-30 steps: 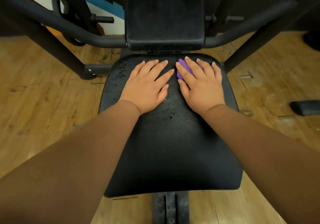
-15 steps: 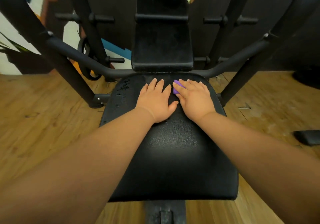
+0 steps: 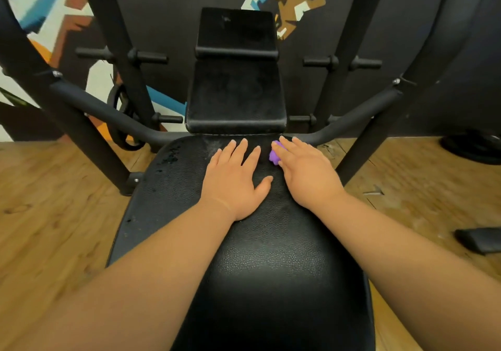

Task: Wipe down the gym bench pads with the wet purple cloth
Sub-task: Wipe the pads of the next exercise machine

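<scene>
Nearest, two bare forearms cut off by the lower edge, reaching over the black seat pad (image 3: 271, 283); near rim of that pad out of frame too. Wooden floor (image 3: 54, 215) open on both sides of the pad, widest on the left. On the boards at the right, a small dark object (image 3: 479, 243), cropped by the frame edge and hard to identify.

Further up, left hand (image 3: 233, 181) flat on the pad, fingers straight and spread, holding nothing. Just beside it across a narrow gap, right hand (image 3: 307, 175), fingers likewise straight, pressing down on the purple cloth (image 3: 274, 157). Cloth at the far end of the seat pad, close to its back edge, mostly hidden under the fingers — only a bunched corner showing by the index finger. Dark specks and a pale smear toward the pad's far left corner.

Beyond the fingertips, the seam between seat and back pad (image 3: 235, 101), then a smaller upper pad (image 3: 235, 30). Curved frame bar (image 3: 108, 109) flaring out either side behind the seat, uprights running past the top edge. Painted wall (image 3: 40, 11) behind — blurred at the left.
</scene>
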Available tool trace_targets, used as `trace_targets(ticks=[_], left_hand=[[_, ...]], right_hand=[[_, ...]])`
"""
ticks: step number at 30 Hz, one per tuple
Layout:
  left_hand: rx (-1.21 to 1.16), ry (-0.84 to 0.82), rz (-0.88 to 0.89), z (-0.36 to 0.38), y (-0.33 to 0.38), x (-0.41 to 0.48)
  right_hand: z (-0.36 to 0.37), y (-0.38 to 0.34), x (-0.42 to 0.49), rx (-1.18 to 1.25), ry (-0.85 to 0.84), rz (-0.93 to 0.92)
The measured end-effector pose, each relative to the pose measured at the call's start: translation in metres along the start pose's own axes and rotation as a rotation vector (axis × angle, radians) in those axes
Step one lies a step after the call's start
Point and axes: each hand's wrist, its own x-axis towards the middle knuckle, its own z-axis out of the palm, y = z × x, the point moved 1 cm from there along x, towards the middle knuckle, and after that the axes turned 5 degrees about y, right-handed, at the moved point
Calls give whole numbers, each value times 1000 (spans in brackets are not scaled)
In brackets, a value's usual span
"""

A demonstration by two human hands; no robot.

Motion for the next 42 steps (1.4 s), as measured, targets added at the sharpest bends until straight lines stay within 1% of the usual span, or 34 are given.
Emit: trace_targets(ticks=[2,5,8,12,16,19,21,24,27,30,34,37,40,42], left_hand=[[-8,14,-1,1,-1,0],[9,-5,11,-1,-1,-2],[23,-14,14,-2,1,-5],[56,-2,26,-5,3,-7],[52,51,123,-5,5,-10],[40,16,138,-6,5,-8],[41,-3,142,-8,6,-5],[27,-19,103,-12,13,-1],[19,-32,64,-10,22,-2],[35,-44,55,-3,24,-6],[32,-17,51,0,24,-9],[41,-12,62,1,23,-10],[38,-15,60,3,22,-12],[20,-10,62,4,23,-12]], right_hand=[[-3,5,7,22,-4,-32],[-5,5,-7,43,-17,-57],[-9,7,-20,82,-36,-53],[-21,9,5,68,-66,-19],[-13,12,-10,118,-31,2],[-8,18,-25,176,-22,-15],[-12,21,-15,188,-23,-11],[-16,18,4,163,-59,-14],[-13,19,-9,178,-27,4],[-7,22,-32,249,35,-32],[-7,29,-14,280,42,-26],[-7,29,-7,330,87,-15],[0,33,-25,379,139,-74],[2,39,-32,397,129,-110]])
